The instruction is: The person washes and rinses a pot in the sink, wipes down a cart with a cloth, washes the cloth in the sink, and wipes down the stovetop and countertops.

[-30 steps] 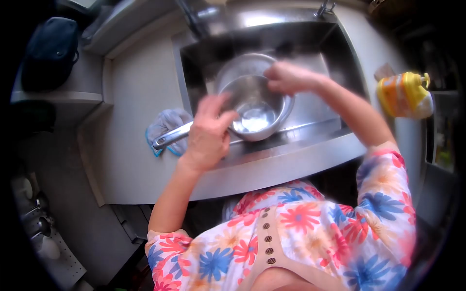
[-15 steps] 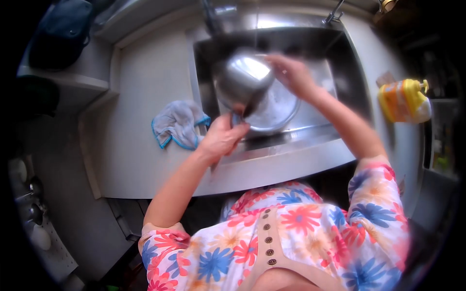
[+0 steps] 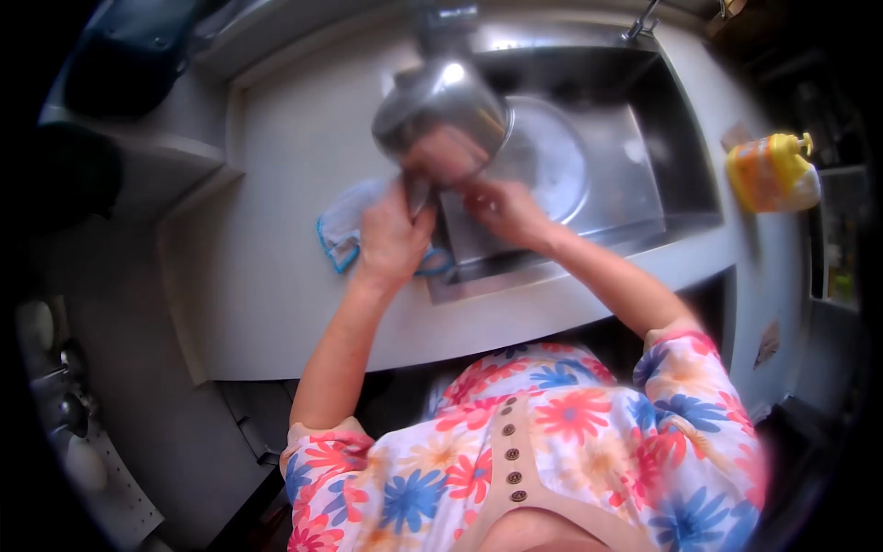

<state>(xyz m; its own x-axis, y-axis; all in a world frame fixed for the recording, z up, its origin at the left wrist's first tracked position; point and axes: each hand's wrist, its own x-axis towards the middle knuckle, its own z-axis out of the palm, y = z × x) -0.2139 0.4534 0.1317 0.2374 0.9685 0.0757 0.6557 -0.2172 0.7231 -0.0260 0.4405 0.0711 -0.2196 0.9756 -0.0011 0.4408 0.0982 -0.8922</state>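
A shiny metal saucepan (image 3: pixel 452 103), blurred by motion, is tilted over the left edge of the sink. My left hand (image 3: pixel 395 230) is closed around its handle. Close to the near side of the pan is my right hand (image 3: pixel 508 212), its fingers curled; whether they grip the rim or something small is hidden by blur. Behind the left hand lies a grey cloth with blue edging (image 3: pixel 348 221) on the counter, partly covered. A round, pale metal basin or lid (image 3: pixel 556 161) rests in the sink, right of the pan.
The steel sink (image 3: pixel 635 202) is set in a pale counter (image 3: pixel 276 212). A faucet (image 3: pixel 449 23) stands behind the pan, and a smaller tap (image 3: pixel 641 20) stands farther right. To the right is a yellow pump bottle (image 3: pixel 768 175). Dark items sit on the left ledge.
The saucepan has moved left and away from me, toward the faucet. My right hand has left the pan's far side and come down beside my left hand.
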